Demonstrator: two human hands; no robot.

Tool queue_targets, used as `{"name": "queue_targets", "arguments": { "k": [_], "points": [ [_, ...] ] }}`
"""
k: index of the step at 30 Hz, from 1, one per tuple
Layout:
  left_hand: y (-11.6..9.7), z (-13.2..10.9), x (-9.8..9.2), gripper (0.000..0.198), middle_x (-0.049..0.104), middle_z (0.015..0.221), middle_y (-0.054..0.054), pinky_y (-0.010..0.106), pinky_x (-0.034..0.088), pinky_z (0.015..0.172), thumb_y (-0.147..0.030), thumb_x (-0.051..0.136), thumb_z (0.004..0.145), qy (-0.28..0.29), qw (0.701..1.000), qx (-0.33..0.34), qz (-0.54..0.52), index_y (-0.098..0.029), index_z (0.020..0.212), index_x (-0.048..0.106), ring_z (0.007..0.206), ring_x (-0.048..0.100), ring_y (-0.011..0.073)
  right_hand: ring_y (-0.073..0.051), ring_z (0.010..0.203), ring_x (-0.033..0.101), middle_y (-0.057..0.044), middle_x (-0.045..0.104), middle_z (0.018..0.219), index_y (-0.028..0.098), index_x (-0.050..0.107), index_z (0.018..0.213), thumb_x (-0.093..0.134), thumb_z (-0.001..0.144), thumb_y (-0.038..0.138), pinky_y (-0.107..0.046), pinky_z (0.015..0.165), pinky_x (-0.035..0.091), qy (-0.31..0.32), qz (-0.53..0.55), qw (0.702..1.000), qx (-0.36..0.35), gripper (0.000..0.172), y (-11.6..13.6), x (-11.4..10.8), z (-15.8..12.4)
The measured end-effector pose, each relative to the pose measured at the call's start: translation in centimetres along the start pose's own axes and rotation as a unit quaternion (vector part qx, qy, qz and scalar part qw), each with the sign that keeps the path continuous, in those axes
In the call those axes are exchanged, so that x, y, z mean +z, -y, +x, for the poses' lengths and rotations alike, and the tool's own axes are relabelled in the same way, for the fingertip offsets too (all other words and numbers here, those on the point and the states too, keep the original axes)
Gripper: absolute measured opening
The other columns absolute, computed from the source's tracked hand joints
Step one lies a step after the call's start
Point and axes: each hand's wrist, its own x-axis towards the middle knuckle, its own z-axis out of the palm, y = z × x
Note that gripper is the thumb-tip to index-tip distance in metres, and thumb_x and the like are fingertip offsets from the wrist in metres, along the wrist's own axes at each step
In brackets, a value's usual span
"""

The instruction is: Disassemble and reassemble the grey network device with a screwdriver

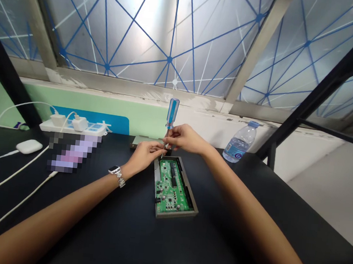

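A screwdriver (172, 111) with a blue-and-clear handle stands nearly upright over the far left corner of a metal case. My right hand (184, 138) pinches its shaft below the handle. Inside the open case (193, 212) lies a green circuit board (170, 190) with black connectors along its right side. My left hand (144, 156), wearing a watch (118, 173), is at that same corner. Its thumb and fingers are closed together beside the screwdriver's tip; whatever they hold is too small or hidden. Behind the hands lies a flat metal piece (138, 141), partly covered by them.
On the left, a white power strip (46, 126) carries plugged-in chargers, and white cables run across the black table (115, 235). A blurred phone (75, 155) and a white earbud case (29, 146) lie there. A water bottle (241, 142) stands back right, near a black frame post (292, 106).
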Motion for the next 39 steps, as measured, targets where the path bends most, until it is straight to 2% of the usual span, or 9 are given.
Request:
{"name": "queue_targets", "arguments": {
  "k": [4, 13, 20, 23, 26, 29, 39],
  "points": [
    [0.5, 0.2, 0.2, 0.019, 0.075, 0.083, 0.006, 0.029, 0.053, 0.070, -0.032, 0.070, 0.083, -0.019, 1.000, 0.005, 0.003, -0.014, 0.086, 0.072, 0.078, 0.071, 0.0204, -0.014, 0.064, 0.069, -0.006, 0.072, 0.071, 0.012, 0.065, 0.076, 0.065, 0.080, 0.022, -0.022, 0.052, 0.052, 0.011, 0.005, 1.000, 0.004, 0.011, 0.3, -0.1, -0.1],
    [1.0, 0.5, 0.5, 0.025, 0.073, 0.080, 0.005, 0.028, 0.051, 0.069, -0.039, 0.069, 0.084, -0.016, 1.000, 0.025, -0.002, -0.014, 0.083, 0.070, 0.077, 0.069, 0.0205, -0.015, 0.064, 0.070, -0.004, 0.071, 0.071, 0.011, 0.065, 0.084, 0.059, 0.082, 0.013, -0.021, 0.051, 0.053, 0.014, 0.018, 1.000, 0.016, 0.007, 0.4, 0.1, -0.1],
    [1.3, 0.8, 0.9, 0.030, 0.077, 0.089, 0.010, 0.033, 0.053, 0.082, -0.042, 0.069, 0.084, 0.002, 0.999, 0.008, -0.052, -0.012, 0.087, 0.072, 0.086, 0.071, 0.0242, -0.013, 0.058, 0.067, -0.003, 0.069, 0.067, 0.011, 0.066, 0.084, 0.065, 0.084, 0.020, -0.022, 0.051, 0.054, 0.013, 0.052, 0.999, 0.008, 0.009, 0.1, 1.1, 0.2],
    [1.2, 0.8, 1.0, 0.029, 0.077, 0.088, 0.011, 0.034, 0.055, 0.083, -0.040, 0.071, 0.083, 0.003, 0.997, -0.007, -0.075, -0.011, 0.083, 0.072, 0.086, 0.072, 0.0247, -0.013, 0.059, 0.068, -0.004, 0.069, 0.068, 0.011, 0.066, 0.083, 0.064, 0.085, 0.022, -0.023, 0.052, 0.055, 0.013, 0.064, 0.998, 0.005, 0.011, -0.1, 1.2, 0.4],
    [0.9, 0.7, 0.9, 0.024, 0.077, 0.092, 0.012, 0.036, 0.055, 0.086, -0.035, 0.071, 0.083, 0.008, 0.996, -0.018, -0.083, -0.011, 0.087, 0.072, 0.090, 0.073, 0.0252, -0.013, 0.059, 0.067, -0.003, 0.068, 0.068, 0.011, 0.064, 0.081, 0.066, 0.083, 0.023, -0.023, 0.051, 0.054, -0.004, 0.064, 0.998, 0.004, 0.012, 0.0, 1.0, 0.3],
    [0.6, 0.3, 0.4, 0.023, 0.077, 0.098, 0.012, 0.037, 0.055, 0.089, -0.033, 0.071, 0.083, 0.016, 0.997, -0.024, -0.076, -0.012, 0.093, 0.073, 0.095, 0.072, 0.0258, -0.013, 0.059, 0.066, -0.002, 0.067, 0.068, 0.013, 0.063, 0.079, 0.069, 0.080, 0.023, -0.023, 0.051, 0.053, -0.016, 0.060, 0.998, 0.003, 0.012, 0.0, 0.6, 0.1],
    [0.9, 0.0, -0.6, 0.024, 0.077, 0.102, 0.010, 0.038, 0.056, 0.092, -0.032, 0.070, 0.083, 0.009, 0.999, -0.006, -0.031, -0.014, 0.098, 0.074, 0.097, 0.072, 0.0252, -0.015, 0.061, 0.068, -0.005, 0.071, 0.070, 0.012, 0.065, 0.082, 0.070, 0.077, 0.025, -0.025, 0.054, 0.055, 0.012, 0.059, 0.998, 0.010, 0.015, -0.2, -0.2, 0.0]
  ]
}}
